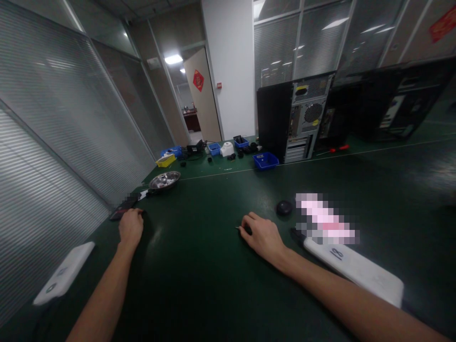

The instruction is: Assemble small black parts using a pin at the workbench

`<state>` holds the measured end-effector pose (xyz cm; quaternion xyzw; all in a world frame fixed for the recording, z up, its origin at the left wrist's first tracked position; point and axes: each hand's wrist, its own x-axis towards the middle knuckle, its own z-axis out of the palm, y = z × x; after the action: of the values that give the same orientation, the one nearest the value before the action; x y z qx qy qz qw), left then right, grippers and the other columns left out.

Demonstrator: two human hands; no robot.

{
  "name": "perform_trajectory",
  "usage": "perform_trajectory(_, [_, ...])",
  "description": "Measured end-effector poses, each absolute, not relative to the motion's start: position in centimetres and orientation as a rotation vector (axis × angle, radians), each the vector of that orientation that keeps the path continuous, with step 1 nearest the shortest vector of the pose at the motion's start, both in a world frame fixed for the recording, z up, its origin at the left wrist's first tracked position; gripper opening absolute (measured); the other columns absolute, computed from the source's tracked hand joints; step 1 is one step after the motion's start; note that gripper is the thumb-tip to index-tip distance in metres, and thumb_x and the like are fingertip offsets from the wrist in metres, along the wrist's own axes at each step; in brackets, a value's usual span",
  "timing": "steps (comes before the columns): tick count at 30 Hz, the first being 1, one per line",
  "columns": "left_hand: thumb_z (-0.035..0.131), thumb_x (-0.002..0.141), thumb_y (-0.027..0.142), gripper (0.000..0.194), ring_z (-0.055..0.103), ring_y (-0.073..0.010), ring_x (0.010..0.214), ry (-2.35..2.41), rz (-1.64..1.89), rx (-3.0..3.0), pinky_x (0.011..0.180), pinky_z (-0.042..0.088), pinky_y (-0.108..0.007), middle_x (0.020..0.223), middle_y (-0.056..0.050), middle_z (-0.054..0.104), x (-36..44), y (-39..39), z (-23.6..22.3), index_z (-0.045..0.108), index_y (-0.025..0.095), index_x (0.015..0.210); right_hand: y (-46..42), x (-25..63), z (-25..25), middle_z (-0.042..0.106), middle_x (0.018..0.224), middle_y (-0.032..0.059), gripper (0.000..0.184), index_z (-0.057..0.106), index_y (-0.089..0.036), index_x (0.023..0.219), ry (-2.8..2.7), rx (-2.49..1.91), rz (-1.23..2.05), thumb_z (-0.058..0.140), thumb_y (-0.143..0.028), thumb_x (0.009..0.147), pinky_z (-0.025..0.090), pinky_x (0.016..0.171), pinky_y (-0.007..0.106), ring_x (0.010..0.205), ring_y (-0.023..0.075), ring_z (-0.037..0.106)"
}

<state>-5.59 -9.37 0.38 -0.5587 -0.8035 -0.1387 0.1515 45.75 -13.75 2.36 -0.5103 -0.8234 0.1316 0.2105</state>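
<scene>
On the left, my left hand (131, 227) rests on the dark green table with its fingers curled, beside the near end of a flat black object (123, 209). What lies under those fingers, if anything, is hidden. Near the middle, my right hand (261, 237) is closed in a pinch. A small, thin silvery piece (237, 228) sticks out at its fingertips, too small to name. Just beyond that hand sits a round black object (284, 207). A metal bowl (164, 180) holding small light pieces stands past my left hand.
A white slab-like device marked 18 (352, 266) lies by my right forearm, and a similar white device (66, 273) at far left. Farther back are a blue bin (265, 161), a yellow tray (166, 160), a computer tower (295, 118) and several small parts. Glass partitions edge the left.
</scene>
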Motion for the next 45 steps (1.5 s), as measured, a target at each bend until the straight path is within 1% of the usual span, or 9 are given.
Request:
perform_trajectory(8, [0.045,0.097,0.021,0.035,0.063,-0.0351,0.108,-2.231,-0.464,-1.712,0.093,0.048,-0.044,0.115,-0.020,0.070,-2.0,-9.0,3.3,0.076,0.010,0.109,-13.6,45.8,2.1,0.065,0.100,0.0010,0.017,0.066,-0.023,0.096,-2.265,-1.413,0.366,0.055,-0.036,0.100,0.035,0.061,0.025,0.074,0.0132,0.061])
perform_trajectory(10, [0.045,0.101,0.027,0.034,0.062,-0.0323,0.113,-2.154,-0.512,-1.817,0.097,0.047,-0.043,0.120,-0.016,0.070,1.3,-8.7,4.3,0.075,0.015,0.114,-13.6,45.8,2.0,0.065,0.100,0.0006,0.017,0.066,-0.024,0.096,-2.265,-1.415,0.366,0.055,-0.036,0.100,0.034,0.061,0.026,0.074,0.0131,0.060])
perform_trajectory(13, [0.050,0.103,0.035,0.029,0.063,-0.0224,0.113,-1.983,-0.596,-2.120,0.097,0.049,-0.034,0.123,-0.004,0.070,8.7,-9.5,5.1,0.073,0.027,0.119,-13.5,45.8,1.9,0.065,0.100,0.0003,0.016,0.066,-0.024,0.097,-2.268,-1.419,0.361,0.055,-0.036,0.100,0.034,0.060,0.026,0.073,0.0131,0.060])
perform_trajectory(16, [0.051,0.104,0.031,0.026,0.063,-0.0211,0.106,-1.661,-0.854,-2.672,0.094,0.051,-0.037,0.115,-0.005,0.072,16.4,-11.8,4.7,0.074,0.026,0.115,-13.4,45.7,1.8,0.065,0.099,0.0012,0.016,0.066,-0.024,0.097,-2.265,-1.434,0.346,0.055,-0.036,0.100,0.033,0.061,0.027,0.074,0.0139,0.060])
perform_trajectory(20, [0.056,0.101,0.024,0.021,0.061,-0.0205,0.106,-1.507,-0.904,-2.920,0.093,0.052,-0.037,0.114,-0.005,0.069,21.9,-14.4,3.0,0.074,0.025,0.110,-13.5,45.6,1.8,0.065,0.099,0.0014,0.015,0.065,-0.024,0.096,-2.250,-1.432,0.334,0.055,-0.034,0.099,0.033,0.062,0.027,0.075,0.0143,0.061])
perform_trajectory(24, [0.058,0.100,0.022,0.017,0.057,-0.0214,0.119,-1.562,-0.999,-2.933,0.102,0.048,-0.039,0.128,-0.005,0.064,22.0,-14.3,1.9,0.074,0.024,0.106,-13.7,45.5,1.9,0.065,0.098,0.0004,0.013,0.065,-0.024,0.096,-2.227,-1.407,0.343,0.056,-0.034,0.099,0.033,0.062,0.027,0.074,0.0139,0.060])
perform_trajectory(27, [0.057,0.101,0.023,0.019,0.062,-0.0192,0.110,-1.617,-1.025,-3.007,0.098,0.050,-0.036,0.116,-0.004,0.068,21.5,-13.9,2.0,0.071,0.025,0.113,-13.7,45.4,1.8,0.065,0.098,-0.0005,0.014,0.065,-0.024,0.096,-2.224,-1.365,0.358,0.057,-0.035,0.099,0.033,0.062,0.027,0.074,0.0131,0.059])
perform_trajectory(30, [0.056,0.101,0.024,0.025,0.063,-0.0190,0.107,-1.641,-1.059,-3.020,0.094,0.051,-0.035,0.116,-0.005,0.068,21.6,-13.8,2.2,0.069,0.025,0.123,-13.7,45.3,1.6,0.064,0.097,-0.0006,0.014,0.065,-0.025,0.095,-2.227,-1.330,0.366,0.058,-0.036,0.098,0.033,0.062,0.027,0.074,0.0130,0.059])
perform_trajectory(45, [0.061,0.099,0.023,0.023,0.066,-0.0191,0.104,-1.588,-1.087,-3.053,0.094,0.051,-0.034,0.111,-0.004,0.073,21.5,-14.0,2.0,0.077,0.029,0.115,-13.8,45.3,1.6,0.064,0.098,0.0010,0.014,0.065,-0.023,0.098,-2.283,-1.157,0.382,0.056,-0.034,0.100,0.038,0.064,0.027,0.073,0.0136,0.059])
